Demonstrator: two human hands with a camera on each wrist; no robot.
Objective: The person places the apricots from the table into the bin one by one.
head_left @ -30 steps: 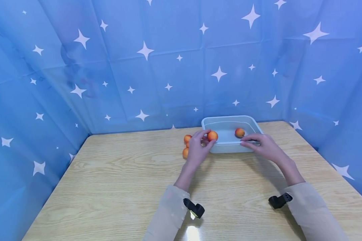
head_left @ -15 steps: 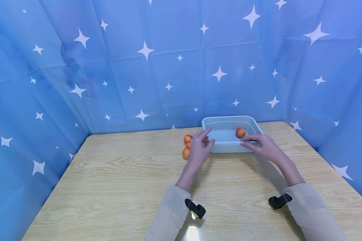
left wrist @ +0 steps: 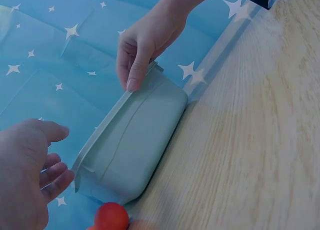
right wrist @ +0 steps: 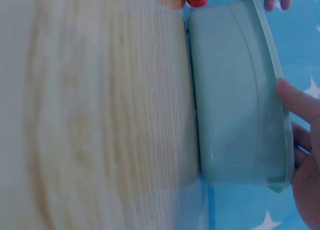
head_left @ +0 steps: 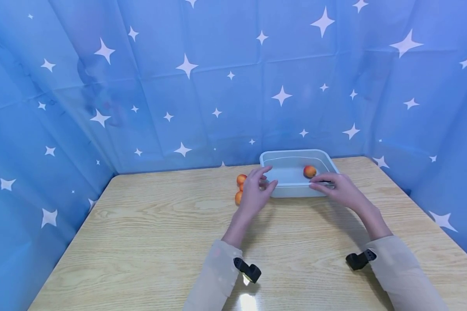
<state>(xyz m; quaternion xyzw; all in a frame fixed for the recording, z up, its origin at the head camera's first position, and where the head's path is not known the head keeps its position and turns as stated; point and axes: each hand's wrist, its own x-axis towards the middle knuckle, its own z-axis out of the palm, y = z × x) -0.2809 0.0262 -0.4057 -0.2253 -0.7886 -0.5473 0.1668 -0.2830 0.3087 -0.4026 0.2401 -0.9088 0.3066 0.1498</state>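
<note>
A pale blue-green plastic box (head_left: 299,191) stands at the back of the table, one round orange-red fruit (head_left: 309,171) showing inside it. At its front rim toward the right, my right hand (head_left: 346,190) pinches the edge, the thumb on the outer side in the right wrist view. My left hand (head_left: 254,190) hovers at the box's left front corner. Its thumb and fingers are spread apart with nothing between them, as the left wrist view also shows. Part of the box's floor is hidden behind its near wall and my hands.
Several more orange-red fruits (head_left: 241,179) lie on the wooden table (head_left: 159,242) just left of the box, partly covered by my left hand. A blue curtain with white stars (head_left: 202,108) hangs right behind the table's back edge.
An orange-red fruit held in my left hand a second ago has left its fingers, gone by half a second ago. Both hands have stayed nearly in place.
</note>
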